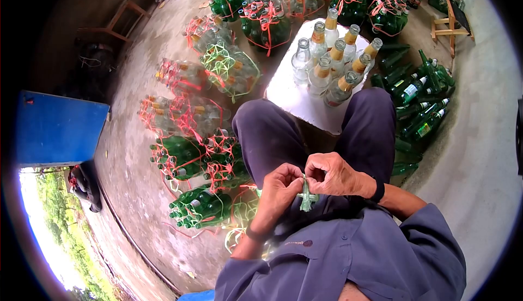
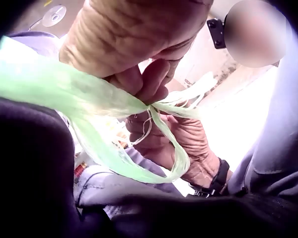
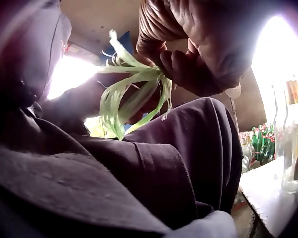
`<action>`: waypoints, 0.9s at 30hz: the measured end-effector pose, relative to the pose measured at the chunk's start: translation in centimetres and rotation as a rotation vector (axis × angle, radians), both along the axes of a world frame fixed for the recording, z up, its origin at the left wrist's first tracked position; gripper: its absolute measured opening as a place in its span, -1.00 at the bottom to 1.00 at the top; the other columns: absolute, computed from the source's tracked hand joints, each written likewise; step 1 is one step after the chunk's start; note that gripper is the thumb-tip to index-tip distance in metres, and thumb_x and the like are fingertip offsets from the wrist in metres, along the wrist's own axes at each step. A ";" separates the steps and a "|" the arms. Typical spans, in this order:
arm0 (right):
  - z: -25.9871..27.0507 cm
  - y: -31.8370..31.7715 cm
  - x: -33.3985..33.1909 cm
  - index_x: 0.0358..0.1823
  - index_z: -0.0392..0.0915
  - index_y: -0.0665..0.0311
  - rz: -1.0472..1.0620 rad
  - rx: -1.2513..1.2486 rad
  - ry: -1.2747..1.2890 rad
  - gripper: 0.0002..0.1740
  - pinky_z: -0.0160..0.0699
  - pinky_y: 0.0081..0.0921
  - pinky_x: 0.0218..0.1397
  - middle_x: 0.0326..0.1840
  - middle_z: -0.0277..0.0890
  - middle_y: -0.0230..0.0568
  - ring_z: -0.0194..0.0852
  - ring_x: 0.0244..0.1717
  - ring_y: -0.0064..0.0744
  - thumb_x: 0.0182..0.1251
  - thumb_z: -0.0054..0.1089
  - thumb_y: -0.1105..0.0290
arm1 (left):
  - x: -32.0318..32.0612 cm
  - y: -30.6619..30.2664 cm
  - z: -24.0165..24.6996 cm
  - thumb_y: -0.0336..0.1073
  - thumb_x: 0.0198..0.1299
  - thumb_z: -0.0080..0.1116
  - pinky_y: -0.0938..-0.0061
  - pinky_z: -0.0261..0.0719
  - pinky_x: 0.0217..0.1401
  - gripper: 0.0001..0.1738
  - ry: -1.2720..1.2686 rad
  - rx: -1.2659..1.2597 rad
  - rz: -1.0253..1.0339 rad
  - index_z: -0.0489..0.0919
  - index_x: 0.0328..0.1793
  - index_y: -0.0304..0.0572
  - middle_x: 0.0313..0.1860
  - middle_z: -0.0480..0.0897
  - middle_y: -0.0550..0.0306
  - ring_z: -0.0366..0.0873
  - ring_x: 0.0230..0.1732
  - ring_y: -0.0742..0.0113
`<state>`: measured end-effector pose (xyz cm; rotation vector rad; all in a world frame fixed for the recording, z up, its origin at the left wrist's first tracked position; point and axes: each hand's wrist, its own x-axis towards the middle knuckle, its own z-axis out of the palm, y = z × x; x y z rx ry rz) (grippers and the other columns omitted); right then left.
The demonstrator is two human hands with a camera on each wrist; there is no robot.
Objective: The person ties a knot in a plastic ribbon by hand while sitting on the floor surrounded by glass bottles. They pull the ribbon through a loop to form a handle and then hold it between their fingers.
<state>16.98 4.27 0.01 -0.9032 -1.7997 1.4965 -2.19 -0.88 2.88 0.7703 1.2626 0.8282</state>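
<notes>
Your legs [image 1: 272, 132] partly hide the white board [image 1: 305, 107], which bears clear bottles [image 1: 335, 61]. On your side of the board, your left hand [image 1: 279, 189] and right hand [image 1: 336, 173] pinch a pale green strip [image 1: 306, 197], its gathered part partly hidden by your fingertips [image 2: 156, 79].

White tabletop [image 1: 313, 111], clear bottles [image 1: 336, 57] upright on it, grey floor [image 1: 126, 148] bearing tied bottle bundles [image 1: 267, 27], loose green bottles [image 1: 415, 93]

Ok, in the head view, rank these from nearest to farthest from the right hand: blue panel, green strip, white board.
From the right hand:
1. Green strip: pinched in its grip.
2. White board: ahead, under clear bottles.
3. Blue panel: far off on the left.
</notes>
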 end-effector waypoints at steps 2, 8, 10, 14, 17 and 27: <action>0.0 0.1 0.0 -0.42 0.55 0.33 0.011 0.024 -0.003 -0.83 0.57 -0.41 -0.38 -0.48 0.57 -0.15 0.64 -0.47 -0.30 0.08 0.44 0.56 | -0.1 0.0 -0.3 -0.51 0.31 0.17 0.70 0.48 -0.23 -0.91 0.038 0.025 -0.031 0.58 -0.08 -0.31 -0.30 0.64 0.34 0.53 -0.31 0.68; -0.1 0.4 0.0 -0.42 0.54 0.35 0.033 0.089 -0.003 -0.82 0.58 -0.36 -0.39 -0.48 0.56 -0.12 0.64 -0.48 -0.19 0.05 0.43 0.57 | -0.5 -0.3 -0.7 -0.51 0.32 0.18 0.64 0.54 -0.09 -0.88 0.152 0.180 -0.096 0.60 -0.05 -0.30 -0.27 0.66 0.34 0.57 -0.22 0.64; 0.0 0.4 0.0 -0.41 0.54 0.36 0.040 0.112 -0.007 -0.83 0.58 -0.34 -0.39 -0.48 0.55 -0.11 0.63 -0.48 -0.15 0.06 0.42 0.57 | -0.7 -0.2 -0.6 -0.50 0.31 0.19 0.63 0.55 -0.09 -0.89 0.192 0.184 -0.120 0.61 -0.06 -0.30 -0.27 0.67 0.32 0.57 -0.22 0.64; -0.2 0.4 -0.1 -0.40 0.54 0.36 0.043 0.124 -0.006 -0.83 0.57 -0.33 -0.39 -0.48 0.55 -0.10 0.62 -0.48 -0.14 0.07 0.42 0.57 | -0.7 -0.4 -0.7 -0.50 0.32 0.20 0.62 0.55 -0.10 -0.88 0.246 0.245 -0.109 0.62 -0.04 -0.32 -0.25 0.68 0.30 0.57 -0.22 0.64; -0.1 0.5 -0.1 -0.40 0.53 0.36 0.044 0.159 -0.011 -0.82 0.56 -0.32 -0.40 -0.47 0.55 -0.10 0.62 -0.47 -0.13 0.07 0.42 0.57 | -0.8 -0.4 -0.8 -0.49 0.34 0.20 0.61 0.56 -0.11 -0.85 0.219 0.253 -0.117 0.64 0.00 -0.34 -0.22 0.70 0.28 0.58 -0.22 0.63; -0.5 0.4 -0.1 -0.39 0.53 0.34 0.082 0.153 0.022 -0.83 0.56 -0.34 -0.39 -0.46 0.55 -0.10 0.62 -0.47 -0.16 0.06 0.40 0.61 | -1.7 0.4 -0.4 -0.39 0.39 0.21 0.63 0.53 -0.13 -0.83 0.142 0.139 -0.188 0.66 -0.02 -0.37 -0.28 0.69 0.30 0.57 -0.24 0.63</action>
